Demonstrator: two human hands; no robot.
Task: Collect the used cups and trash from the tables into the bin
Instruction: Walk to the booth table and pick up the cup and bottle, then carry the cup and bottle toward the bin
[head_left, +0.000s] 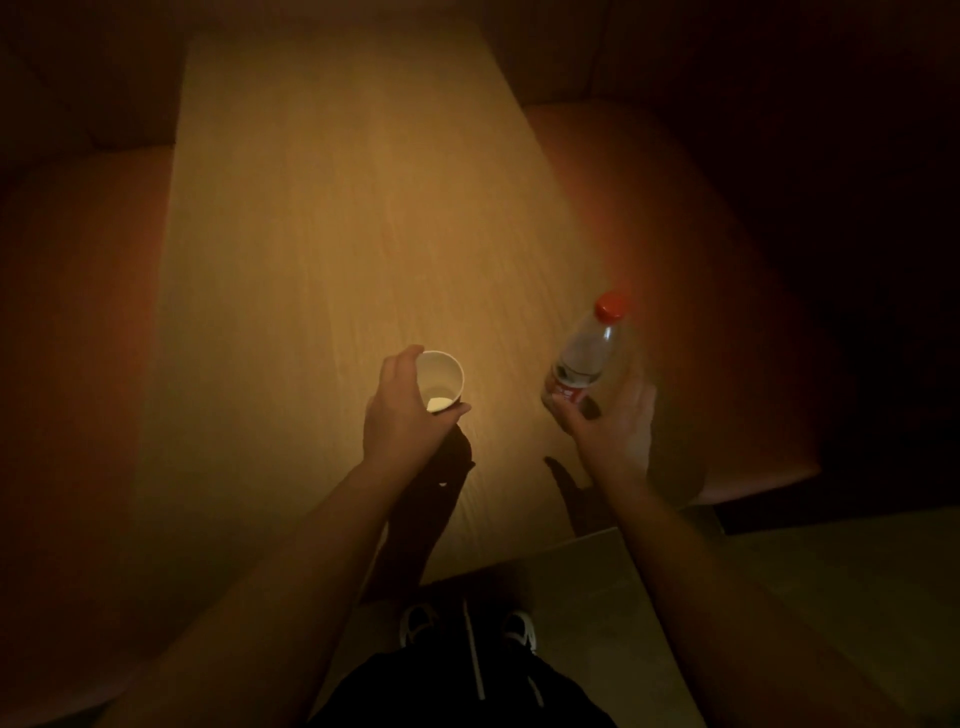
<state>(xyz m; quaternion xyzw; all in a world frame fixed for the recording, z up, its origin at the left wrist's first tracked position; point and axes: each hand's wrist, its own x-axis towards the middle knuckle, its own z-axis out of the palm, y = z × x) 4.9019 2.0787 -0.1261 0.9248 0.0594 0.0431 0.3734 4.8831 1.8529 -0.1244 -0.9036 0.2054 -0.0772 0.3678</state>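
Note:
A white paper cup (441, 376) is held above the wooden table (322, 234), near its front end, and something pale lies in its bottom. My left hand (402, 415) is wrapped around the cup's side. A clear plastic bottle (584, 358) with a red cap and a red label tilts up and away over the table's right edge. My right hand (610, 426) grips it by the base. No bin is in view.
Orange-red bench seats (78, 338) run along both sides of the long table, the right one (701, 312) curving close to the bottle. Pale floor tiles (779, 597) lie at the lower right. My shoes (415, 621) stand below the table's front edge. The room is dim.

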